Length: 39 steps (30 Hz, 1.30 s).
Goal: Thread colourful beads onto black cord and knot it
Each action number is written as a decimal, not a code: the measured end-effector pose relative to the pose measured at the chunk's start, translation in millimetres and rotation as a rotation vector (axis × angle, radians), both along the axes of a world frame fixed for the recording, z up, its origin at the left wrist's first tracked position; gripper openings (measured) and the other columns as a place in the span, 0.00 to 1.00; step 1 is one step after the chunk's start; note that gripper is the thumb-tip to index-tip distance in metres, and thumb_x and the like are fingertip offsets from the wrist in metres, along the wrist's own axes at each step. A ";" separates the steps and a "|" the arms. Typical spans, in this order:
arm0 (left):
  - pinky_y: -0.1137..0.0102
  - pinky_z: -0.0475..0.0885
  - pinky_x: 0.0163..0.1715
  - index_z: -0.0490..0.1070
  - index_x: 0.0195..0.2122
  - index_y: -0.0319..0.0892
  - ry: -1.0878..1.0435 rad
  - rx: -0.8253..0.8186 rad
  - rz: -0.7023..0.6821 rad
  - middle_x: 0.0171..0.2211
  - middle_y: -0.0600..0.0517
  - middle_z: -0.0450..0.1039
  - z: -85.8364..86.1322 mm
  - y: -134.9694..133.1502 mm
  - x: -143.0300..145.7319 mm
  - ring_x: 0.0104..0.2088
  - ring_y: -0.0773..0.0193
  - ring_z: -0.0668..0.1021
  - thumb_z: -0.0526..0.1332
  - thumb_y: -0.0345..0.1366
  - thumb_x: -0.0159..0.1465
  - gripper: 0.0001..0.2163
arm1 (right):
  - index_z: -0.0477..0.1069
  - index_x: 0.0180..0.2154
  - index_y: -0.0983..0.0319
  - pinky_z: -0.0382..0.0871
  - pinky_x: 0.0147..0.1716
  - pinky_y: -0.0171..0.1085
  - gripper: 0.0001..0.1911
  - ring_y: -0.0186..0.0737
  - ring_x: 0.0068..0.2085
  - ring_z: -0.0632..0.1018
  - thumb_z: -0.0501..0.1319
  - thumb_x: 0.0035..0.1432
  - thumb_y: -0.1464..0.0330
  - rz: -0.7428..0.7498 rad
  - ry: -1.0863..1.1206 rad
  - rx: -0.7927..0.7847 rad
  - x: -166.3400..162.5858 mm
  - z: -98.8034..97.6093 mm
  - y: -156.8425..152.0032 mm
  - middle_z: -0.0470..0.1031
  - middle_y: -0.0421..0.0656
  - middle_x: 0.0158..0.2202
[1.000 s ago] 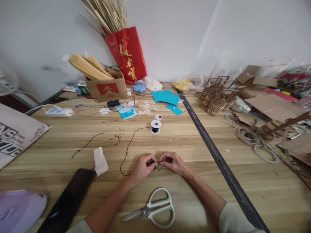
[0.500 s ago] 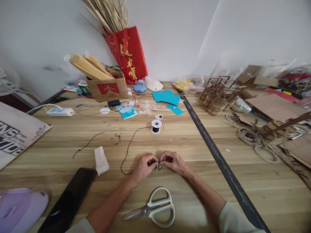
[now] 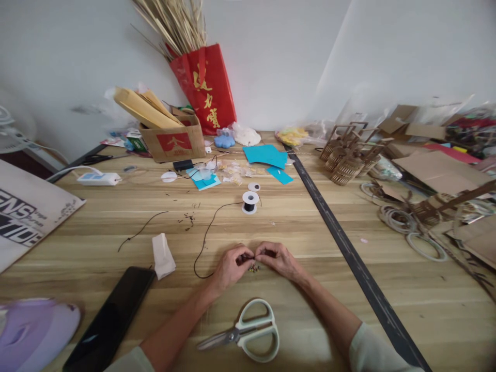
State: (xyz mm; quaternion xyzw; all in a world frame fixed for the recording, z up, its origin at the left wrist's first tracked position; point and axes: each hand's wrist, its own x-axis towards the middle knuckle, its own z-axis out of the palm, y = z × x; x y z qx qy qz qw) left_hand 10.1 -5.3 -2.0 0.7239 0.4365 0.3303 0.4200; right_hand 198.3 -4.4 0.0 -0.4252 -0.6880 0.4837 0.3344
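My left hand [image 3: 233, 264] and my right hand [image 3: 278, 260] meet fingertip to fingertip over the middle of the table. Both are closed in a pinch on a thin black cord [image 3: 199, 257]. The cord runs from a white spool [image 3: 250, 202] in a loop to the left and passes under my left hand. Small multicoloured beads [image 3: 254, 268] show just below my fingertips; whether they hang on the cord or lie on the wood, I cannot tell. Nearer to me lie scissors [image 3: 248, 330] with pale handles, blades pointing left.
At left are a black phone [image 3: 110, 320], folded white paper [image 3: 163, 256], a purple object [image 3: 36, 330] and a loose cord piece [image 3: 141, 230]. Behind stand a cardboard box [image 3: 172, 142] and a red bag [image 3: 209, 90]. Woven baskets [image 3: 343, 168] and rings [image 3: 426, 246] lie right.
My fingertips have shifted very slightly around the cord, still pinched together. The whole view has moved a little; the things on the table lie as before.
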 end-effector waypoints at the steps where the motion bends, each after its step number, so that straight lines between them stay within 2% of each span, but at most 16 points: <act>1: 0.73 0.69 0.31 0.73 0.28 0.40 0.005 0.014 -0.005 0.27 0.52 0.74 0.2 -0.1 0.0 0.29 0.65 0.75 0.62 0.27 0.55 0.02 | 0.73 0.31 0.65 0.63 0.29 0.32 0.15 0.35 0.29 0.70 0.61 0.57 0.59 0.002 -0.004 0.001 0.1 0.0 0.1 0.72 0.41 0.27; 5: 0.71 0.68 0.32 0.72 0.28 0.40 0.056 0.128 0.007 0.27 0.51 0.73 1.9 -0.6 -0.4 0.30 0.64 0.74 0.61 0.27 0.56 0.03 | 0.72 0.31 0.65 0.62 0.29 0.32 0.15 0.34 0.29 0.68 0.60 0.58 0.58 0.006 -0.021 0.016 0.7 -0.4 0.6 0.70 0.41 0.26; 9: 0.65 0.68 0.40 0.71 0.28 0.42 0.144 0.316 0.140 0.30 0.50 0.73 5.1 -0.2 -4.1 0.37 0.59 0.72 0.60 0.26 0.56 0.04 | 0.69 0.30 0.64 0.59 0.27 0.31 0.16 0.33 0.27 0.65 0.59 0.59 0.57 -0.023 -0.015 0.014 1.3 -2.5 1.3 0.66 0.39 0.25; 13: 0.64 0.68 0.42 0.71 0.29 0.42 0.202 0.353 0.216 0.32 0.49 0.73 6.8 2.9 -14.6 0.39 0.58 0.72 0.60 0.27 0.57 0.04 | 0.67 0.30 0.64 0.56 0.25 0.31 0.16 0.31 0.26 0.62 0.58 0.59 0.57 -0.047 -0.002 -0.007 1.7 -3.2 1.5 0.63 0.37 0.24; 16: 0.64 0.67 0.43 0.72 0.29 0.42 0.252 0.342 0.253 0.32 0.50 0.73 5.2 8.4 -25.6 0.39 0.57 0.72 0.60 0.26 0.56 0.04 | 0.66 0.30 0.64 0.55 0.25 0.31 0.15 0.31 0.25 0.62 0.58 0.59 0.57 -0.050 0.007 -0.010 1.9 -2.6 1.4 0.62 0.37 0.24; 20: 0.63 0.67 0.44 0.75 0.30 0.43 0.269 0.248 0.229 0.32 0.50 0.76 3.4 18.5 -38.8 0.39 0.56 0.74 0.61 0.31 0.57 0.03 | 0.67 0.30 0.64 0.57 0.26 0.31 0.14 0.32 0.26 0.64 0.59 0.59 0.58 -0.051 0.004 -0.010 2.1 -3.1 1.4 0.64 0.38 0.25; 27: 0.68 0.70 0.41 0.75 0.40 0.40 0.008 -0.015 0.337 0.36 0.48 0.78 11.9 26.9 -51.8 0.40 0.59 0.78 0.53 0.41 0.64 0.14 | 0.68 0.30 0.64 0.59 0.26 0.30 0.13 0.32 0.27 0.65 0.59 0.58 0.60 -0.055 0.004 0.001 1.3 -4.6 0.7 0.65 0.38 0.25; 30: 0.69 0.70 0.42 0.74 0.40 0.40 -0.019 -0.004 0.305 0.38 0.48 0.79 14.0 24.6 -48.3 0.41 0.60 0.78 0.54 0.41 0.64 0.13 | 0.68 0.30 0.64 0.59 0.26 0.30 0.13 0.32 0.26 0.65 0.59 0.58 0.60 -0.058 -0.003 0.004 0.6 -3.5 0.4 0.65 0.38 0.24; 35: 0.69 0.69 0.44 0.74 0.39 0.41 0.017 0.054 0.127 0.40 0.49 0.78 14.6 16.1 -30.8 0.42 0.61 0.77 0.53 0.35 0.64 0.10 | 0.68 0.30 0.64 0.58 0.25 0.30 0.12 0.31 0.26 0.64 0.59 0.59 0.61 -0.062 -0.006 0.008 0.1 -2.3 0.4 0.65 0.38 0.25; 39: 0.67 0.69 0.45 0.74 0.38 0.42 0.119 0.197 0.008 0.37 0.48 0.77 10.9 14.1 -23.0 0.41 0.60 0.75 0.57 0.28 0.61 0.08 | 0.68 0.30 0.64 0.57 0.25 0.30 0.12 0.31 0.26 0.64 0.59 0.58 0.61 -0.054 0.014 -0.004 0.3 -3.3 0.4 0.65 0.37 0.24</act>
